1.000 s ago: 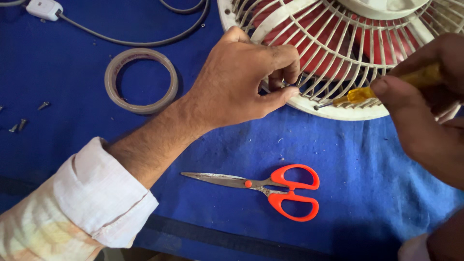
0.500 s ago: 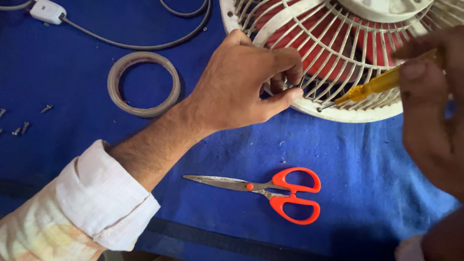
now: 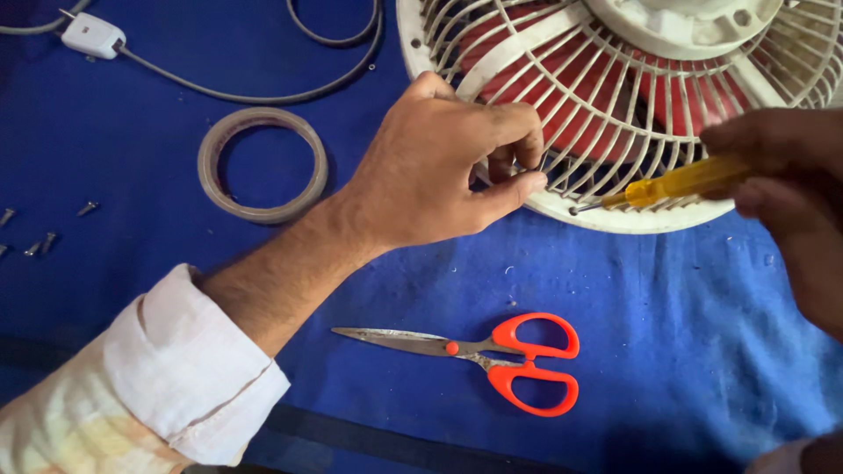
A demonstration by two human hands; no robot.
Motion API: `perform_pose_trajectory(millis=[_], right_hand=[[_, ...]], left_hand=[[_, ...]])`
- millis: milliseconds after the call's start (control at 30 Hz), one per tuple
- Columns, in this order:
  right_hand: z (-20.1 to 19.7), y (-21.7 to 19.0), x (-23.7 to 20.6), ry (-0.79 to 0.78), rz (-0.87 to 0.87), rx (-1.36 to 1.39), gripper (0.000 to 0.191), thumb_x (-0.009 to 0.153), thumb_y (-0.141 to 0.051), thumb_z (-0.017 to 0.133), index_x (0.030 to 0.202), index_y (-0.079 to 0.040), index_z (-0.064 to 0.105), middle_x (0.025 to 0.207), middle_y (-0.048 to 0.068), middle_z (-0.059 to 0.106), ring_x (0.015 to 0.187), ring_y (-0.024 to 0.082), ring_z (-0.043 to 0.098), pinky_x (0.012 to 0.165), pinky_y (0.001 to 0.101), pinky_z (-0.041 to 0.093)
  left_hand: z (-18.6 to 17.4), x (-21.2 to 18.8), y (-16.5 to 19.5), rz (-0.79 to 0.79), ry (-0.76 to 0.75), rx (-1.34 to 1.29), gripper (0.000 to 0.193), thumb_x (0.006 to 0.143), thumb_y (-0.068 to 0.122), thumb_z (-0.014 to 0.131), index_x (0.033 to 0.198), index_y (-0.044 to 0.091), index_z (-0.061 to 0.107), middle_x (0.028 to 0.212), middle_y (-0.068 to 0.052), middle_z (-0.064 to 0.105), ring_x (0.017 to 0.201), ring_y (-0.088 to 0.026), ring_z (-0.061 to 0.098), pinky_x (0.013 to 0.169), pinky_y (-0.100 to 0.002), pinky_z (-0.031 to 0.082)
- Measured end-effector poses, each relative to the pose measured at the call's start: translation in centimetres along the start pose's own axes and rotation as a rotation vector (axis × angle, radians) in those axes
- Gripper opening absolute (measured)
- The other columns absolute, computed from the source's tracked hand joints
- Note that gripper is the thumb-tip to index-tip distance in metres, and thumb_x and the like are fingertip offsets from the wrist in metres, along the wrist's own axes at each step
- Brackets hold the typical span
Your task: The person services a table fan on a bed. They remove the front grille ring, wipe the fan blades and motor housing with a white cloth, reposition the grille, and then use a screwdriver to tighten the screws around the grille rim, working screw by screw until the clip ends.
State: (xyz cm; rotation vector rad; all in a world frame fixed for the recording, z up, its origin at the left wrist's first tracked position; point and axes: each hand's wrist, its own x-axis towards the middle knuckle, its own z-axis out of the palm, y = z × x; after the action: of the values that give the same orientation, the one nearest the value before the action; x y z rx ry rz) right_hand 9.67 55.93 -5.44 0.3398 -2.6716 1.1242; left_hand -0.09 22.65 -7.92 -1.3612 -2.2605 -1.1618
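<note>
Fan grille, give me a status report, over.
Left hand pinching the white fan grille rim. Right hand holding yellow screwdriver, tip at the rim. Scissors lying clear.

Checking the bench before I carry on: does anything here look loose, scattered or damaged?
Several small screws lie scattered loose on the blue cloth at the far left, apart from the fan grille. The scissors have dull, stained blades. Nothing looks spilled or broken.

One fan (image 3: 632, 105), one screwdriver (image 3: 676, 186), one scissors (image 3: 492, 355), one tape ring (image 3: 262, 164).
</note>
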Motion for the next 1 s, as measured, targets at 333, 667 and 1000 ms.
perform_pose_trajectory(millis=[333, 667, 1000], right_hand=[[1.4, -0.2, 0.6, 0.071, 0.09, -0.36, 0.025, 0.103, -0.008, 0.073, 0.126, -0.001, 0.067, 0.098, 0.014, 0.07, 0.08, 0.016, 0.064, 0.067, 0.0258, 0.049], [1.4, -6.3, 1.2, 0.092, 0.001, -0.137, 0.018, 0.11, -0.015, 0.063, 0.122, -0.003, 0.059, 0.092, 0.004, 0.065, 0.075, 0.004, 0.063, 0.065, 0.0181, 0.047], [2.8, -9.1, 1.8, 0.058, -0.074, -0.586, 0.028, 0.107, -0.018, 0.064, 0.095, 0.007, 0.063, 0.072, 0.016, 0.06, 0.062, 0.019, 0.057, 0.056, 0.032, 0.042]], left_hand=[[-0.3, 0.3, 0.3, -0.04, -0.038, -0.02, 0.016, 0.094, 0.025, 0.077, 0.092, 0.016, 0.063, 0.073, 0.014, 0.071, 0.064, -0.004, 0.066, 0.084, -0.035, 0.038], [-0.2, 0.2, 0.4, -0.014, -0.013, -0.026, 0.015, 0.096, 0.025, 0.076, 0.095, 0.016, 0.064, 0.077, 0.013, 0.072, 0.068, -0.003, 0.069, 0.085, -0.035, 0.038], [-0.3, 0.0, 0.3, -0.024, -0.01, -0.013, 0.016, 0.094, 0.026, 0.078, 0.095, 0.017, 0.064, 0.075, 0.013, 0.071, 0.065, -0.004, 0.067, 0.083, -0.035, 0.038]])
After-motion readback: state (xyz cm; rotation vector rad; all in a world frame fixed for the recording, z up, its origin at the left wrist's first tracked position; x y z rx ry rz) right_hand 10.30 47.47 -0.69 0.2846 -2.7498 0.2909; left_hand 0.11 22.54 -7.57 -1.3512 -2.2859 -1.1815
